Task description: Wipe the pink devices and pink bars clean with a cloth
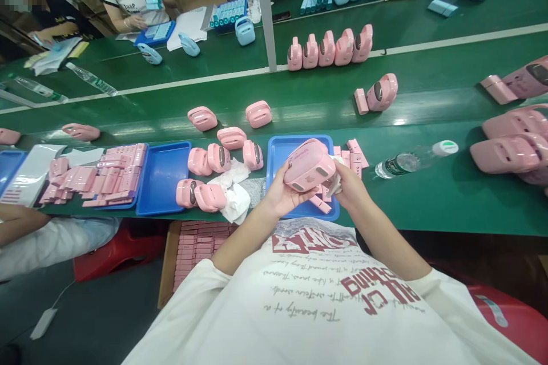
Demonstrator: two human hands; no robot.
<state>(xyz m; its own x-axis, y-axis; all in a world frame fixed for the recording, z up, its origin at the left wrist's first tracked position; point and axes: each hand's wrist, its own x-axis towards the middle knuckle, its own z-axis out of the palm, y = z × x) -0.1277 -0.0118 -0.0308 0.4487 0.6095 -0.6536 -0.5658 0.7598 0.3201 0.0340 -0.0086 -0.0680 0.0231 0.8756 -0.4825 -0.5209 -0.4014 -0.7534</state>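
Note:
My left hand [280, 193] is closed around the lower left side of a glossy pink plastic device [309, 161], which is tilted above a blue tray [299, 140]. The device has a dark window at its near end and small printing on top. At its right end, my right hand [351, 183] pinches a white cloth [336, 182] against or close beside it; the fingertips are partly hidden. Small pink blocks [320, 204] lie in the tray below, and more pink blocks [356, 154] are at its right edge.
Several pink devices [219, 158] and crumpled white tissues [237, 201] lie left of the tray. Farther left are another blue tray [165, 177] and piled pink blocks [117, 174]. A water bottle [402, 164] lies at right. Co-workers sit across the green conveyor [299, 102].

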